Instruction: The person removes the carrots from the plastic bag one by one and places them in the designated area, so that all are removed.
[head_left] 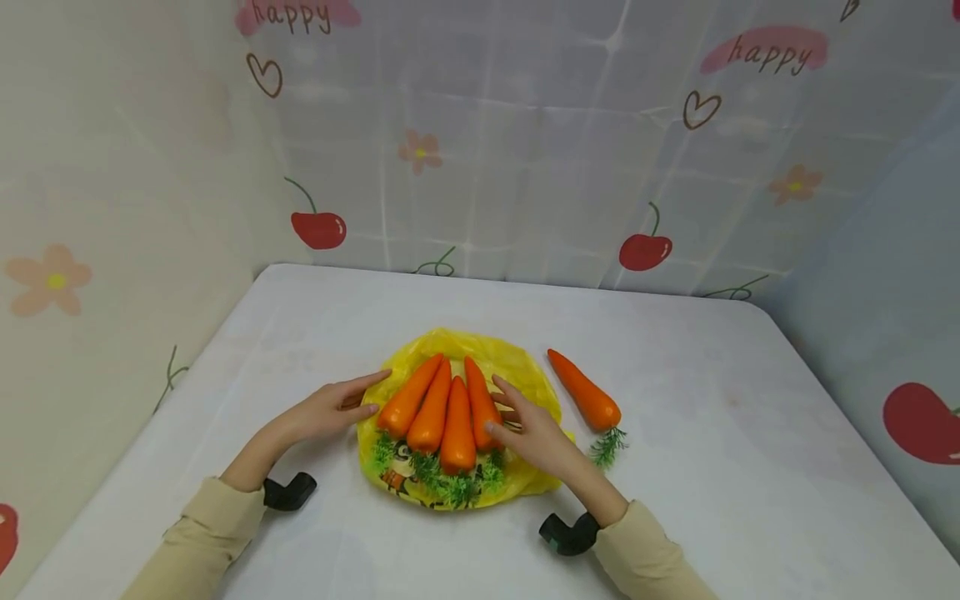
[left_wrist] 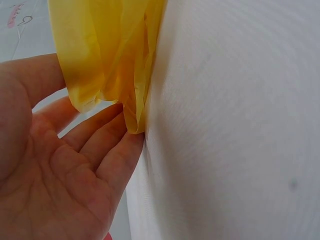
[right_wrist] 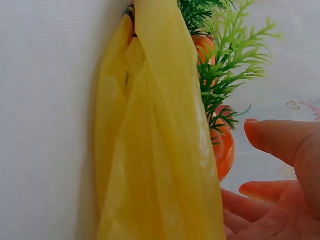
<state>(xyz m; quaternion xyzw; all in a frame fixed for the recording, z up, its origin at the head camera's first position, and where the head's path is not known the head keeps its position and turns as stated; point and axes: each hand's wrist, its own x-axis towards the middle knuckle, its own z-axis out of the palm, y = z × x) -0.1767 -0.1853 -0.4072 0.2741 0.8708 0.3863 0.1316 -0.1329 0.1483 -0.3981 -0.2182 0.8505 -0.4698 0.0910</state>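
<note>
Left hand [head_left: 327, 412] touching yellow bag [head_left: 529, 380], fingers loosely extended; right hand [head_left: 537, 430] beside carrots [head_left: 458, 429], fingers spread, relaxed.

Both arms reach forward from the bottom of the head view and slant inward, the left forearm [head_left: 255, 454] from the lower left, the right forearm [head_left: 597, 492] from the lower right, each bare below a beige sleeve. The left hand [head_left: 327, 408] and right hand [head_left: 534, 429] face each other, apart. On the left, the fingers are gently extended with the thumb spread from them; the wrist view shows the creased palm [left_wrist: 55, 192], some fingertips hidden. On the right, the fingers are relaxed and slightly bent, the thumb [right_wrist: 280, 137] separated from them.
</note>
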